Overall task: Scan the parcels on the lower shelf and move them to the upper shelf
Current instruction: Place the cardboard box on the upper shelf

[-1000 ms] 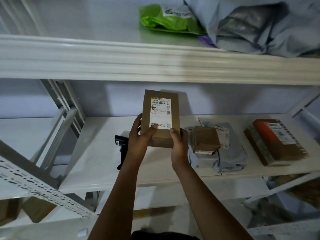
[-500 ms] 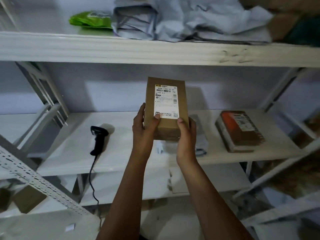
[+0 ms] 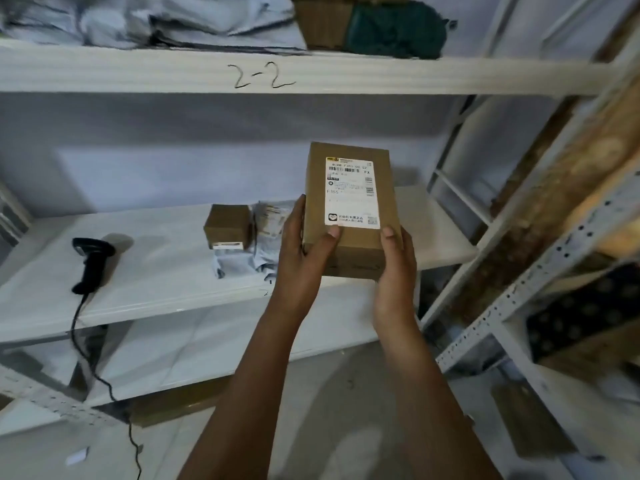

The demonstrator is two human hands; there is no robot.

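I hold a brown cardboard box (image 3: 349,244) with a white shipping label upright in front of the lower shelf (image 3: 166,299). My left hand (image 3: 304,251) grips its lower left side with the thumb on the label. My right hand (image 3: 396,265) grips its lower right corner. A small cardboard box (image 3: 228,226) sits on grey mailer bags (image 3: 242,263) on the lower shelf, left of my hands. A black barcode scanner (image 3: 91,263) lies at the shelf's left, its cable hanging down. The upper shelf (image 3: 346,76) is marked "2-2".
Grey mailer bags (image 3: 138,19), a cardboard box (image 3: 325,22) and a dark green parcel (image 3: 394,27) lie on the upper shelf. White shelf uprights (image 3: 460,209) and a perforated metal rack (image 3: 540,282) stand to the right. A lower board (image 3: 173,348) sits under the shelf.
The view has swung right along the shelves. Both hands keep hold of the labelled box, which now sits further right; the red-brown parcel is no longer visible.
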